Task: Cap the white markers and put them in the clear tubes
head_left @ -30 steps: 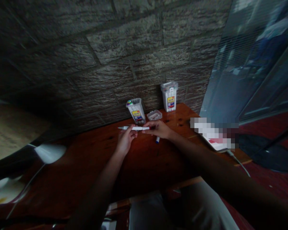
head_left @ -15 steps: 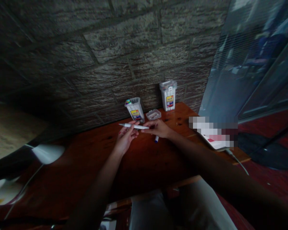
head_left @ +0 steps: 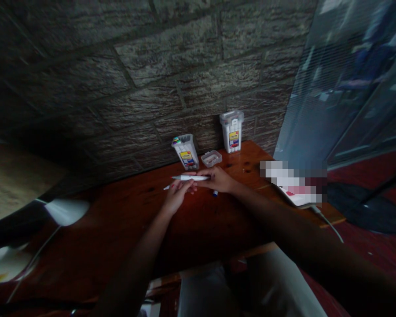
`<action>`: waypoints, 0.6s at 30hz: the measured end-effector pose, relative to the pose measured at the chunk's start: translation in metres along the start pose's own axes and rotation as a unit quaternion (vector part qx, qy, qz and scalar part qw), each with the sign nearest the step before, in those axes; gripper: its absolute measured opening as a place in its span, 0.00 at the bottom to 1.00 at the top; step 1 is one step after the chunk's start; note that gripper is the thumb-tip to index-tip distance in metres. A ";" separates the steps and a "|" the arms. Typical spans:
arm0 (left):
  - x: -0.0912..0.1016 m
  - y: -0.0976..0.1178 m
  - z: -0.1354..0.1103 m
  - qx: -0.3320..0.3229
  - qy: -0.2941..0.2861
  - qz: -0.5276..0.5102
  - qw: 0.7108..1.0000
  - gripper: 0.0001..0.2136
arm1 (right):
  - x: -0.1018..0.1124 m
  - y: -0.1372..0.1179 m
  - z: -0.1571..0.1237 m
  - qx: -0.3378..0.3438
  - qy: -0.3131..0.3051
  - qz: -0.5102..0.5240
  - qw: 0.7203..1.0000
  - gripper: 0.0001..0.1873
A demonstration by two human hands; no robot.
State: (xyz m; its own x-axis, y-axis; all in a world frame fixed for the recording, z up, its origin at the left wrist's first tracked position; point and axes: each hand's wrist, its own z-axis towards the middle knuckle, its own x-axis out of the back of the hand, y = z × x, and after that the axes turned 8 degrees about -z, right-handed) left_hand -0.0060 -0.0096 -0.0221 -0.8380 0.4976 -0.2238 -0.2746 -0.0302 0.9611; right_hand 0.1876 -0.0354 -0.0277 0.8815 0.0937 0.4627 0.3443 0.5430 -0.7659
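Observation:
A white marker point(head_left: 195, 178) is held nearly level above the table, its tapered reddish tip pointing left. My right hand point(head_left: 220, 179) pinches its right end. The fingers of my left hand point(head_left: 178, 193) are curled closed against the marker's middle from below. A small white pointed piece point(head_left: 166, 188) shows at the left of my left hand; I cannot tell whether it is held or lies on the table. Below my right hand lies a small white piece with a blue end point(head_left: 215, 193), partly hidden by that hand.
Behind my hands stands an open marker box point(head_left: 186, 154) beside a clear lid point(head_left: 211, 158). A lidded marker box point(head_left: 231, 132) is further right by the stone wall point(head_left: 185, 97). A device with a cable point(head_left: 297, 193) lies at the table's right edge; a white lamp-like cone point(head_left: 67, 211) is left.
My left hand has shifted right and slightly down, closer to my right hand. The marker's left end now shows a reddish tip, and a white pointed piece appears by my left hand.

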 end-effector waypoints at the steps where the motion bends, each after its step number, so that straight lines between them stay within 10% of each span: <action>1: -0.001 -0.001 -0.001 0.003 -0.004 0.010 1.000 0.20 | 0.000 0.000 0.000 0.000 -0.004 -0.004 1.000 0.15; 18: -0.003 -0.007 0.002 -0.026 0.011 0.078 0.997 0.22 | -0.007 -0.002 0.003 0.033 -0.027 0.026 0.999 0.15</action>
State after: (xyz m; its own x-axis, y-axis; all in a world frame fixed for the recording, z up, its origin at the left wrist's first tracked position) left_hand -0.0006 -0.0093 -0.0282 -0.8820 0.4649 -0.0772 -0.1645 -0.1503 0.9749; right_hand 0.1800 -0.0349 -0.0285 0.8785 0.1675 0.4474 0.2747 0.5890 -0.7600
